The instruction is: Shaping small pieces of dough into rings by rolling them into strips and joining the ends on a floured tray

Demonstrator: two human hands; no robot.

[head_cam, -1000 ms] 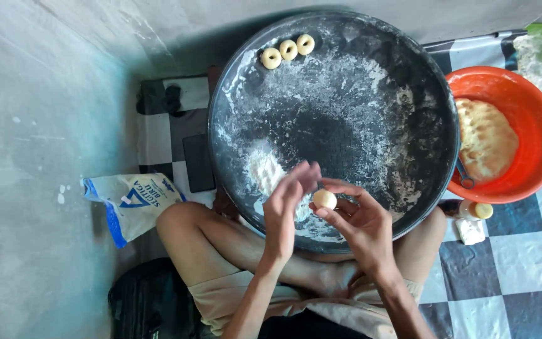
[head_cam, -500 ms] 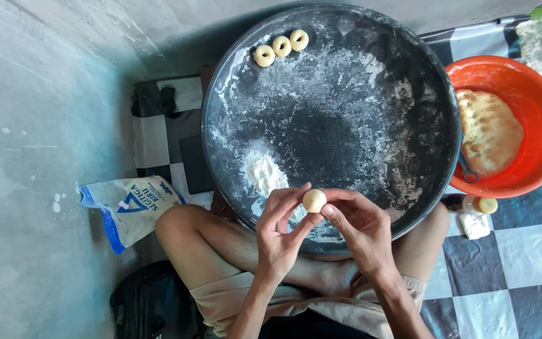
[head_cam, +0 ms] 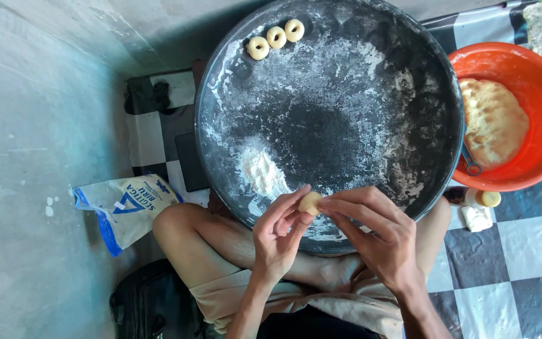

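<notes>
Lying at the far left on the grey floor is a white and blue flour bag (head_cam: 123,207), beside the big round dark tray (head_cam: 409,81) dusted with flour, three ring-shaped dough pieces (head_cam: 276,37) at its far rim. Over the tray's near edge, the left hand (head_cam: 277,235) and right hand (head_cam: 374,232) pinch a small dough ball (head_cam: 310,203) between their fingertips. To the right, an orange bowl (head_cam: 534,69) holds a lump of dough (head_cam: 494,122).

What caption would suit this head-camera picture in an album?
Both hands, left hand and right hand, pinch a small dough piece over a floured round tray.
</notes>
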